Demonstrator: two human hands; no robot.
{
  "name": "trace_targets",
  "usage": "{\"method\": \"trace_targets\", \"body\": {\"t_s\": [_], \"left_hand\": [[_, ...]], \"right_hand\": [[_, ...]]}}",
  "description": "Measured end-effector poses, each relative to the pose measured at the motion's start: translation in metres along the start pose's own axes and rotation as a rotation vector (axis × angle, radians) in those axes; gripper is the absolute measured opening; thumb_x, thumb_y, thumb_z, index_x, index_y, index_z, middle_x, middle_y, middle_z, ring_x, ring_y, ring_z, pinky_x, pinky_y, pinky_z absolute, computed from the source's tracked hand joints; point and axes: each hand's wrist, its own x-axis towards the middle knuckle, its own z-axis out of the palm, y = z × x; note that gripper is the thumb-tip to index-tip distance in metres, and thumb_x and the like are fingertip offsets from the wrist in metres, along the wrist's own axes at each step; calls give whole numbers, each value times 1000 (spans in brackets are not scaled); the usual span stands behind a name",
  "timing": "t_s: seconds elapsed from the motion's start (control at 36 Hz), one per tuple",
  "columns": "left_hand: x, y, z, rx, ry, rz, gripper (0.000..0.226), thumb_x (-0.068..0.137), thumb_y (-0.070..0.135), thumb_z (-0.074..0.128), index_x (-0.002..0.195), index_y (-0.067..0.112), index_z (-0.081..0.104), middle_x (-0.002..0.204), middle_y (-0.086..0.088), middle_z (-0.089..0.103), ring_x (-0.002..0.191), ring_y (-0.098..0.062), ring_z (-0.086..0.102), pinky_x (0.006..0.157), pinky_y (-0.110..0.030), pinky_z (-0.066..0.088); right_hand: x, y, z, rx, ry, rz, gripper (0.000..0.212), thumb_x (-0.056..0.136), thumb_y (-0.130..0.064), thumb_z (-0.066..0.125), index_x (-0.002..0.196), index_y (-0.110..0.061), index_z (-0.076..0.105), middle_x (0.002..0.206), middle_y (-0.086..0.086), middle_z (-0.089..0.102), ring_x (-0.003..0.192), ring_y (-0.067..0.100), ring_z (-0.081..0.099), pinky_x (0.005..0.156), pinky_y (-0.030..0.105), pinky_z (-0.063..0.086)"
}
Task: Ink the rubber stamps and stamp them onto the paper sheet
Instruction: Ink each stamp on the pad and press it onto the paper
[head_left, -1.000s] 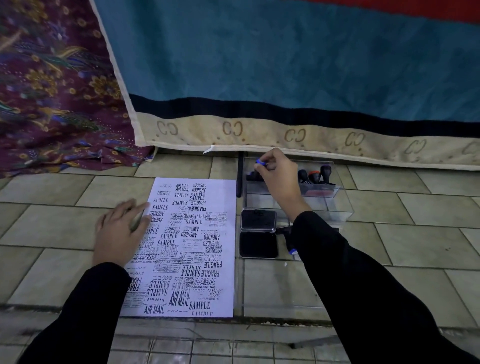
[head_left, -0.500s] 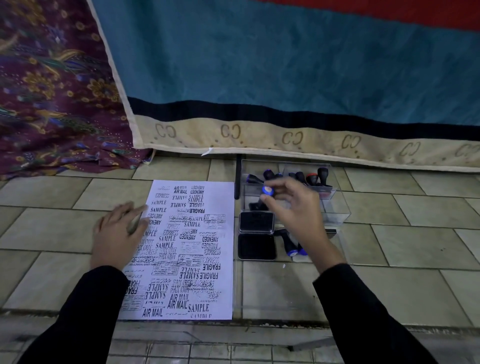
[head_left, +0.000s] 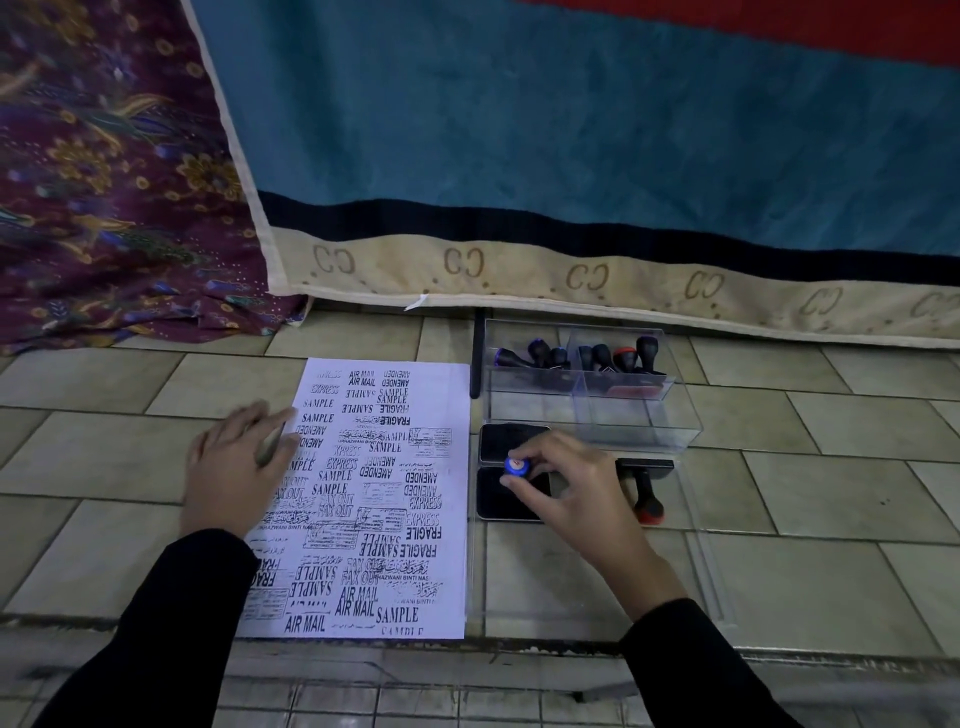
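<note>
While the left hand (head_left: 236, 467) lies flat on the paper's (head_left: 363, 499) left edge, the right hand (head_left: 571, 493) pinches a stamp (head_left: 516, 466). The stamp stands on the ink pad (head_left: 511, 493).

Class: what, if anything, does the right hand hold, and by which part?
The right hand pinches a rubber stamp with a round blue cap by the top of its handle.

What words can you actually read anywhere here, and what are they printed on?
"AIR MAIL": paper sheet
"SAMPLE": sheet
"FRAGILE": sheet
"EXPRESS": sheet
"AMENDED": sheet
"FAX OUT": sheet
"CC": repeated along the blanket border
Script and boxed prints on the sheet: too small to read.
</note>
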Motion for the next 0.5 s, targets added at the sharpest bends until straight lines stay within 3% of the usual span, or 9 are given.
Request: {"method": "trace_targets", "body": {"t_s": [0.28, 0.5], "left_hand": [[0, 0, 0, 9, 9, 4, 55, 81, 56, 38, 122, 31, 65, 136, -4, 56, 129, -24, 46, 109, -42, 22], [0, 0, 0, 9, -3, 3, 55, 82, 56, 38, 124, 32, 64, 138, -3, 54, 131, -23, 43, 110, -43, 20]], "right_hand": [[-13, -1, 2, -89, -8, -8, 19, 79, -5, 73, 96, -7, 65, 96, -2, 62, 90, 5, 62, 76, 27, 56], [17, -16, 3, 62, -1, 111, 18, 77, -4, 74, 91, -8, 63, 94, -1, 63, 82, 8, 66, 75, 22, 57]]}}
